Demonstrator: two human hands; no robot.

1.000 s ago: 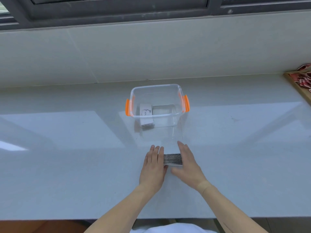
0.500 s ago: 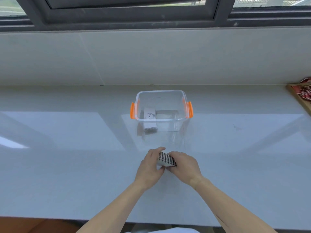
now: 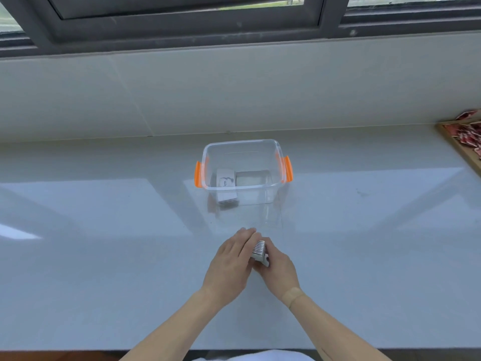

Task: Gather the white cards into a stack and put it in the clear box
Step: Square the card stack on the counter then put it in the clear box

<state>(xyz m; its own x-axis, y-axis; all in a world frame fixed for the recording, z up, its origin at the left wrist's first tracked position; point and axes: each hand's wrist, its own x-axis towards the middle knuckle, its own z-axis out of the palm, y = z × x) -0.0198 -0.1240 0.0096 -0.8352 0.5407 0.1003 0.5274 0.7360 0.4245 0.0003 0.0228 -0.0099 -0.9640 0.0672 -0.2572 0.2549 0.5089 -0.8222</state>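
A stack of white cards is held between both hands just above the counter, in front of the clear box and apart from it. The stack is turned on edge, so that the striped card edges are seen from above; it is tilted slightly to the right.

The left hand is closed around the stack's left side, with its fingers curled over the far end. The right hand is closed on the right side, the thumb being pressed against the near end. The stack is thus gripped from both sides, and only its top edge is left showing between the hands. A tan plaster is seen on the right wrist.

The box is set upright on the counter near the wall, with an orange latch on its left and right sides. Its lid is off. Inside, at the left of the floor, a small white card box is laid, with some print on it that is too small to be read fully.

At the far right edge, a wooden tray with red packets is partly seen. A dark window frame runs above the wall.
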